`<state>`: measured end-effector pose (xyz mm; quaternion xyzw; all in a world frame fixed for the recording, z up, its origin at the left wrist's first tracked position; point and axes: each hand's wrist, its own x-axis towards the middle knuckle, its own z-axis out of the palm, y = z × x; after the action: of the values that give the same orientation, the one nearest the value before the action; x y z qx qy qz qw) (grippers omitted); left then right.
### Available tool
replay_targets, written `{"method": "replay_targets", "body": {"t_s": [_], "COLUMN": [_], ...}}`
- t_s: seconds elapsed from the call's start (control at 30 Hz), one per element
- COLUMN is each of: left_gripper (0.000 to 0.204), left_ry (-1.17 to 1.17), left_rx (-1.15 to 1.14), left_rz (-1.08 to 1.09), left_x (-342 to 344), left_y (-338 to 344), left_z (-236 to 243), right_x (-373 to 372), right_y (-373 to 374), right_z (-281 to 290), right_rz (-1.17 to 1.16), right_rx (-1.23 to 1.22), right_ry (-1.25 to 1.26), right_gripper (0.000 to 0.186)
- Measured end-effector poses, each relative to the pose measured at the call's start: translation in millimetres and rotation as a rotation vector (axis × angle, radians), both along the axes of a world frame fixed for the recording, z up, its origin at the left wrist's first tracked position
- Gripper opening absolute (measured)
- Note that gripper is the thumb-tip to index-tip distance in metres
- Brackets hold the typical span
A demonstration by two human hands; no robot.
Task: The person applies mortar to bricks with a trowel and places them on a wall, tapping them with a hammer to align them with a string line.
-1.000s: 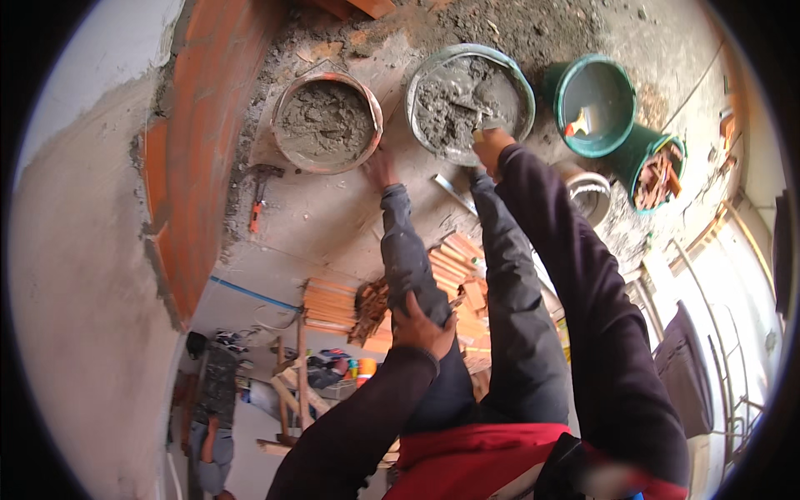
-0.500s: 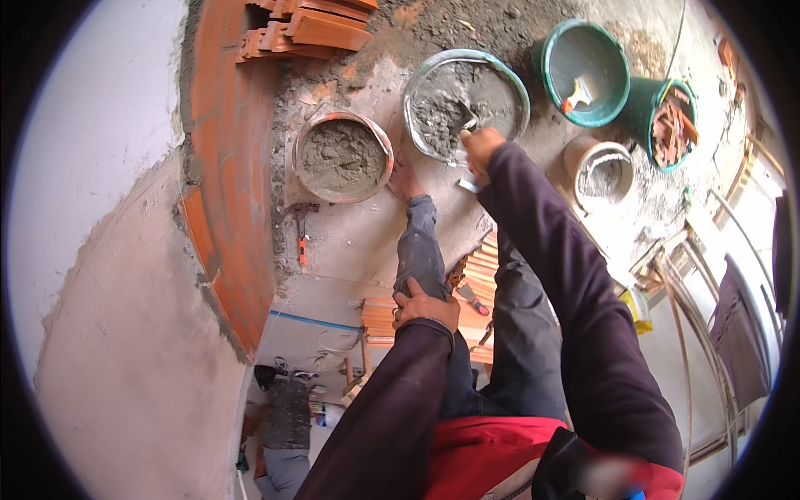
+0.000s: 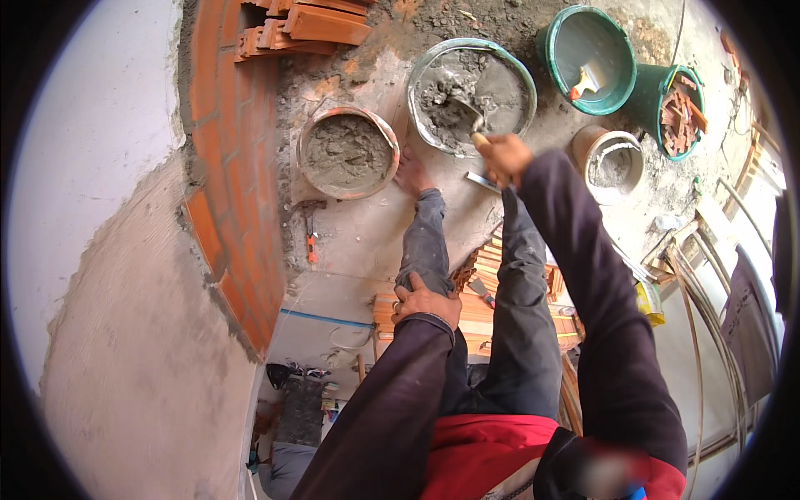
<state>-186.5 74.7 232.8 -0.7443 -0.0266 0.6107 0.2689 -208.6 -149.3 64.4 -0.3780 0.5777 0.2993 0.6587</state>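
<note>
My right hand (image 3: pixel 506 158) is closed round the wooden handle of a trowel (image 3: pixel 478 138). The trowel's blade dips into wet grey mortar (image 3: pixel 446 87) in a round tub (image 3: pixel 412 108) with a greenish rim. Against my bent left knee rests my left hand (image 3: pixel 427 305), fingers apart over the dark trousers and holding no tool. My bare left foot (image 3: pixel 412 172) stands between this tub and a smaller orange-brown bucket (image 3: pixel 393 167) that also holds mortar. A flat light-coloured strip (image 3: pixel 483 182) lies on the floor just below my right hand.
At left runs a brick wall (image 3: pixel 242 167), with loose hollow bricks (image 3: pixel 329 23) at its far end. Right of the tub stand a green water bucket (image 3: pixel 627 79) with a brush, a green bucket of brick pieces (image 3: pixel 700 125) and a pale bucket (image 3: pixel 629 179). Stacked bricks (image 3: pixel 408 312) lie under my legs.
My right hand has drawn back a little to the right and down with the trowel; more of its blade shows. The whole view has shifted slightly. My left hand stays on the knee.
</note>
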Motion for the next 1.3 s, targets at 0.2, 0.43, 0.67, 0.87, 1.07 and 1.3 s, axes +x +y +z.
{"method": "replay_targets", "body": {"t_s": [0.2, 0.43, 0.67, 0.87, 1.07, 1.3], "left_gripper": [0.087, 0.087, 0.088, 0.089, 0.090, 0.089], "left_ry": [-0.031, 0.001, 0.009, 0.040, -0.015, 0.005], "left_rx": [-0.017, -0.061, -0.008, -0.031, -0.004, -0.041], "left_rz": [-0.051, -0.029, -0.034, -0.013, -0.022, -0.046], "left_x": [-12.5, -20.1, -15.7, -12.2, -16.9, -14.9], "left_y": [8.3, 7.8, 4.2, -3.6, 19.0, 15.1], "left_z": [-3.7, 0.2, 1.8, -2.2, -5.5, -11.1], "right_x": [-6.9, 32.6, -2.1, 22.4, -14.1, 18.3], "right_y": [53.2, -12.9, 64.9, -15.0, 71.5, 18.3], "right_z": [34.6, -25.3, 23.8, -32.6, 38.7, -18.2], "right_rz": [-0.969, -0.190, 0.759, 0.610, 0.027, -0.290], "right_rx": [0.408, -0.073, -0.660, -0.247, -0.327, 0.028], "right_ry": [0.012, 0.117, -0.061, 0.013, -0.071, 0.087], "right_gripper": [0.020, 0.019, 0.038, 0.034, 0.031, 0.025]}}
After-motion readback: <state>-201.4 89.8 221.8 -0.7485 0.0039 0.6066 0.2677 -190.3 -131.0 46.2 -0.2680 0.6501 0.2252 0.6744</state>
